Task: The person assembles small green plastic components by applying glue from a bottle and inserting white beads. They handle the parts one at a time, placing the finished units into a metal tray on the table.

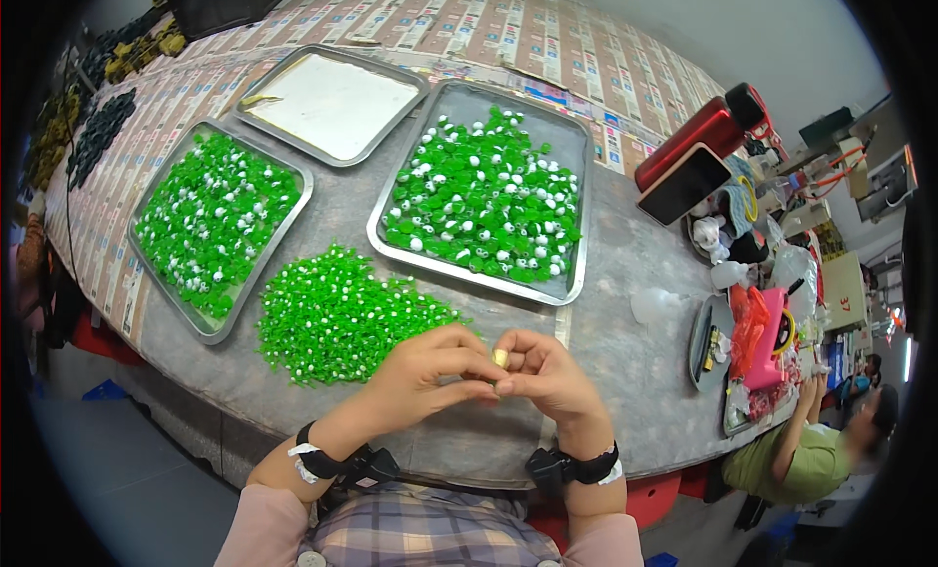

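My left hand point(430, 372) and right hand point(547, 372) meet near me, fingertips pinched together, both wrists banded in black, forearms rising from the near edge.

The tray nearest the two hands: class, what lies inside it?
The tray holds a heap of small green pieces mixed with white ones. Bare metal shows along its far end; the floor under the heap is covered.
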Available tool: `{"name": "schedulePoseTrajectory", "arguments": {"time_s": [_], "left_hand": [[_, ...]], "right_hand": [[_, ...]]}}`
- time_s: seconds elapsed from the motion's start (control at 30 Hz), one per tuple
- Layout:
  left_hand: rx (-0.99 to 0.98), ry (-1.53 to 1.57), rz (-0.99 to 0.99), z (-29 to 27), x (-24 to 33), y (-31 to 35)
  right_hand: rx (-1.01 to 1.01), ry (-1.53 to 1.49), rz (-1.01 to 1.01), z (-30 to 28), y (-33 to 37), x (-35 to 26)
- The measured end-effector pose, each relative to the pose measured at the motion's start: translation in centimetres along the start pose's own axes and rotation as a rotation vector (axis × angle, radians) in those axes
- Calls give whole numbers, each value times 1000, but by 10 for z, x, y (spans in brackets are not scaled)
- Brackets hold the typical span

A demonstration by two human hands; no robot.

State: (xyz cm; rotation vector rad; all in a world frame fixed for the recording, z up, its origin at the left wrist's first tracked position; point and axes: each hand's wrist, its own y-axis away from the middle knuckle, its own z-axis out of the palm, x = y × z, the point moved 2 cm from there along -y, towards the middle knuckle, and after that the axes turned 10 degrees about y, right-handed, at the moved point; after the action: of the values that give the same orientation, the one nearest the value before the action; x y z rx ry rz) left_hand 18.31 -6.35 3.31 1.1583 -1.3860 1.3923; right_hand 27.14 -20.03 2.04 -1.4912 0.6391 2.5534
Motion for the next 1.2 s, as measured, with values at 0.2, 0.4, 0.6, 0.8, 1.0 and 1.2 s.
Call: {"name": "schedulePoseTrajectory", "arguments": {"time_s": [0.2, 0.4, 0.6, 0.8, 1.0, 1.2], "left_hand": [[256, 641, -327, -6, -16, 2], [391, 1017, -478, -8, -33, 4], [382, 1167, -558, -6, -33, 4], [324, 1197, -610, -5, -38, 6], [361, 1208, -604, -4, -38, 8], [325, 1221, -565, -5, -37, 9]], "right_hand": [[1337, 817, -680, -64, 62, -41], [1488, 955, -492, -136, 85, -26], [1239, 829, -372, -143, 66, -12], [647, 425, -509, -22, 29, -25], [574, 476, -504, 10, 9, -15], [1056, 540, -808, 9, 34, -38]]}}
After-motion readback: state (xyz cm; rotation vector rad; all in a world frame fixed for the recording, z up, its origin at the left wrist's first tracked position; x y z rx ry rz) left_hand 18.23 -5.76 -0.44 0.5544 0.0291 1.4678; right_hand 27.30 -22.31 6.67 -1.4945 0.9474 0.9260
